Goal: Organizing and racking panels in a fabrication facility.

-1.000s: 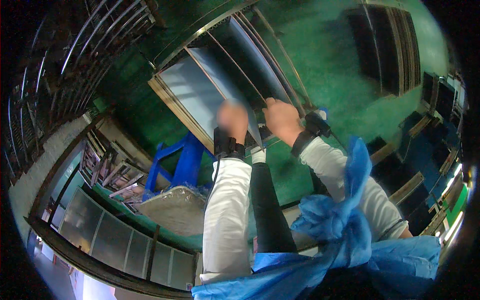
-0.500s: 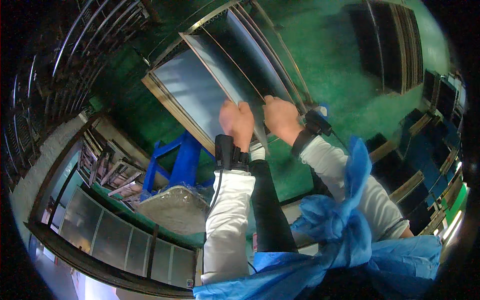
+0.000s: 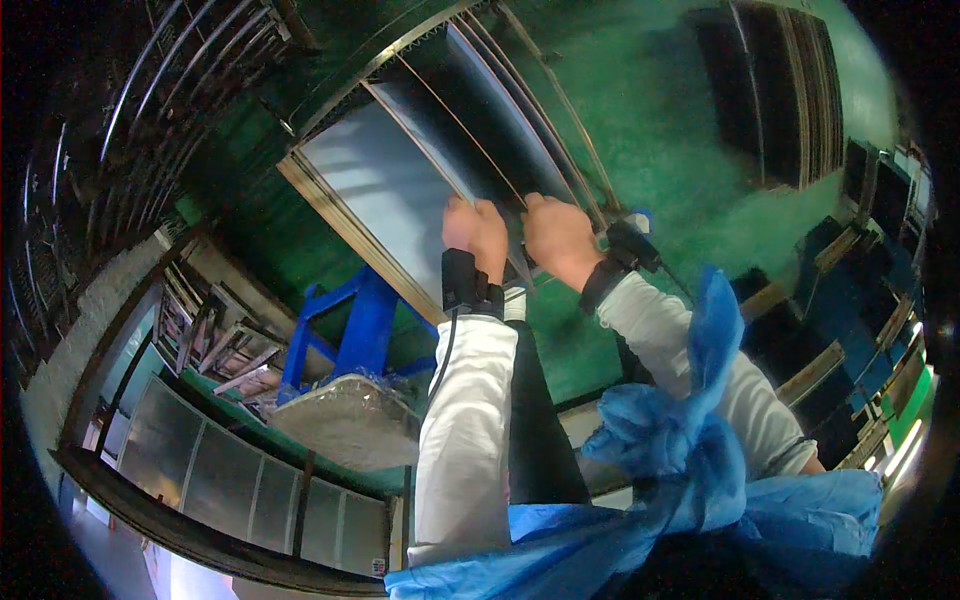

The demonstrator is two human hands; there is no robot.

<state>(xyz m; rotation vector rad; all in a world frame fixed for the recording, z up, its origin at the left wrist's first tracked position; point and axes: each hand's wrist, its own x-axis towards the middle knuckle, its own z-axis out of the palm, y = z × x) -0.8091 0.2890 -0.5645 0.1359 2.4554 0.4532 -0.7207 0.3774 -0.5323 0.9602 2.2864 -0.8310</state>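
My left hand (image 3: pixel 474 236) is closed over the near edge of a thin, flat panel (image 3: pixel 416 140) with a light brown rim. Just to its right, my right hand (image 3: pixel 562 238) pinches the near edge of a second thin panel (image 3: pixel 462 126). Both panels stand tilted, side by side, in a metal rack (image 3: pixel 400 45) with a toothed far bar. Left of them lies a pale grey sheet (image 3: pixel 370 160) on a stack with light brown edges (image 3: pixel 355 228). More upright panels (image 3: pixel 520 85) fill the rack's right side. My fingertips are partly hidden behind the panel edges.
A blue stand (image 3: pixel 365 320) and a plastic-wrapped pale top (image 3: pixel 350 415) are below the rack. Dark panels (image 3: pixel 800 100) lean at the far right. Metal racks (image 3: pixel 120 130) stand on the left. Blue cloth (image 3: pixel 680 450) is tied at my waist.
My left hand has shifted slightly right, with its panel now closer to the one at my right hand. More of the pale grey sheet shows. My right hand has barely moved.
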